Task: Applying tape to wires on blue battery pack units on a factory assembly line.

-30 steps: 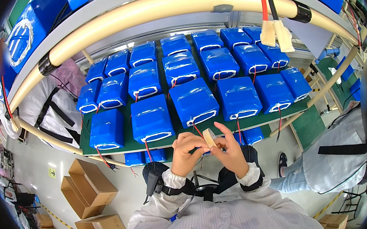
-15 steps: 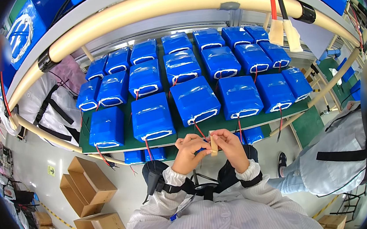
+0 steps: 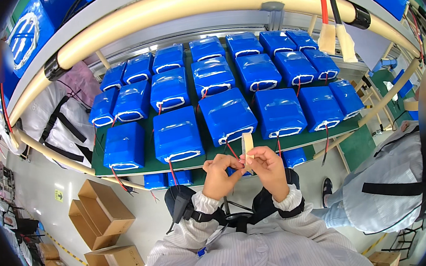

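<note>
My right hand (image 3: pixel 270 172) is closed on a narrow roll of beige masking tape (image 3: pixel 247 144), held on edge between thumb and fingers. Beside it my left hand (image 3: pixel 220 177) is pinched, its fingertips almost touching the right ones. A red wire (image 3: pixel 231 150) runs from a blue-wrapped battery pack (image 3: pixel 228 115) down to the left fingertips, which appear to grip its end; the fingers partly hide that spot. The pack sits at the front edge of a green shelf (image 3: pixel 185 164), its white-bordered end facing me.
Several more blue packs (image 3: pixel 177 131) stand in rows, wires hanging over the front edge. Above runs a cream tube rail (image 3: pixel 185 5), with taped red and black leads (image 3: pixel 334 34) dangling. Cardboard boxes (image 3: pixel 105 207) lie on the floor at left. A person (image 3: pixel 387 183) is close at right.
The tape roll has risen and now stands higher above my right fingers. My hands stay close together with small finger shifts. The person at right has moved slightly.
</note>
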### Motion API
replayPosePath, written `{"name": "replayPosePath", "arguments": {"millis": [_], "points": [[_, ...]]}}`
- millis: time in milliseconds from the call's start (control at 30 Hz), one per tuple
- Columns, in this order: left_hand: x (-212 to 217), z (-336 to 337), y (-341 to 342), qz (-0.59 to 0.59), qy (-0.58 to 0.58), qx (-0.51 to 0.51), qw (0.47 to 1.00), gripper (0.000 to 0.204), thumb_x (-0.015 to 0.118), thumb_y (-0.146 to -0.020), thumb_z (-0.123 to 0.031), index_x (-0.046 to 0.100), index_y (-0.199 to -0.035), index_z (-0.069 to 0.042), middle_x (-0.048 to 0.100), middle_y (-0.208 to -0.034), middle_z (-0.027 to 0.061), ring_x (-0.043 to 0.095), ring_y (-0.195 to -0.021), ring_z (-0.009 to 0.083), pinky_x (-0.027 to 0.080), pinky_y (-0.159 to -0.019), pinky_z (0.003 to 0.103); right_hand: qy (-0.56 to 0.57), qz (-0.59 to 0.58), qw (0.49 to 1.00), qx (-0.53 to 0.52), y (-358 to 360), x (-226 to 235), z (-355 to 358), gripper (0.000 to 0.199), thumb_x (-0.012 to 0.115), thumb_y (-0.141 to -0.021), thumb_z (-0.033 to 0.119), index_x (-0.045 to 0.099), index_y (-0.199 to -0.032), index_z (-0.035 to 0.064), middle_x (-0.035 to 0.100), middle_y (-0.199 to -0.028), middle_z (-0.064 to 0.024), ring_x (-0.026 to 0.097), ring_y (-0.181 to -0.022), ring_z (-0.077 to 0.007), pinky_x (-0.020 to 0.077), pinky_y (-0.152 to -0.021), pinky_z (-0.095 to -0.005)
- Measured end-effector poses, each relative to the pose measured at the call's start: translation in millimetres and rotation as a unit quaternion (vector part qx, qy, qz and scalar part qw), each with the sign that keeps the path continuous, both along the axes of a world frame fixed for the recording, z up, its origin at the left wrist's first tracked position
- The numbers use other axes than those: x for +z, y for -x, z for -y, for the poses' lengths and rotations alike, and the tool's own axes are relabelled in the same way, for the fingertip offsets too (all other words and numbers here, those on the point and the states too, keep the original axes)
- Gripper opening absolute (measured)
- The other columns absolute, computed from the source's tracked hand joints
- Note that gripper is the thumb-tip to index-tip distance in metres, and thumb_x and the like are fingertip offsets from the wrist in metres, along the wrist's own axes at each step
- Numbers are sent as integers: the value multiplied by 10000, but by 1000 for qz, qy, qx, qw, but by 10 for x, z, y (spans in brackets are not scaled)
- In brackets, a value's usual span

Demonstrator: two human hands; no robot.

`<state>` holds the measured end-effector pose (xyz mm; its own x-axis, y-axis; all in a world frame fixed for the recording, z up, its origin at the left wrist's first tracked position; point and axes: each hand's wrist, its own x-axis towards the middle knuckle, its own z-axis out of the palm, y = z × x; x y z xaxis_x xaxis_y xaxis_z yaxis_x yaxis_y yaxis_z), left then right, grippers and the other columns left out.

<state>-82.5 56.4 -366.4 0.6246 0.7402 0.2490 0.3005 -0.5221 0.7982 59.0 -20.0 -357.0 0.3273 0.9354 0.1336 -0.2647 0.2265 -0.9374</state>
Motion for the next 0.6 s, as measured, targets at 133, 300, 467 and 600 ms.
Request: {"name": "replayPosePath", "arguments": {"millis": [133,300,467,600], "points": [[-17,-29,-24,30,74,17,997,208,758,-716,-195,653,-890,-149,664,-788,-57,557,-855,140,251,-826,384,-31,33,999,-2,1,59,42,214,540,-904,-9,477,-1108,-1,627,-1036,-148,626,-942,-179,505,-833,-295],[-5,-6,-37,-26,10,37,999,177,723,-733,-195,678,-896,-143,671,-777,-40,557,-856,146,252,-822,401,-77,-9,997,-1,-17,147,120,333,529,-894,-23,390,-1193,26,628,-1016,-170,625,-926,-199,504,-826,-322],[12,26,-91,-52,-33,66,996,92,674,-768,-183,718,-835,-139,673,-771,-16,567,-848,166,250,-829,427,-75,-23,997,5,-61,222,282,404,528,-908,44,325,-1257,48,635,-976,-173,632,-863,-210,514,-784,-338],[11,53,-165,-17,-7,92,996,94,668,-783,-180,718,-853,-144,674,-792,-11,580,-835,170,255,-827,429,8,-41,997,60,-122,224,391,405,496,-945,141,299,-1289,55,641,-901,-158,630,-725,-191,522,-682,-307]]}}
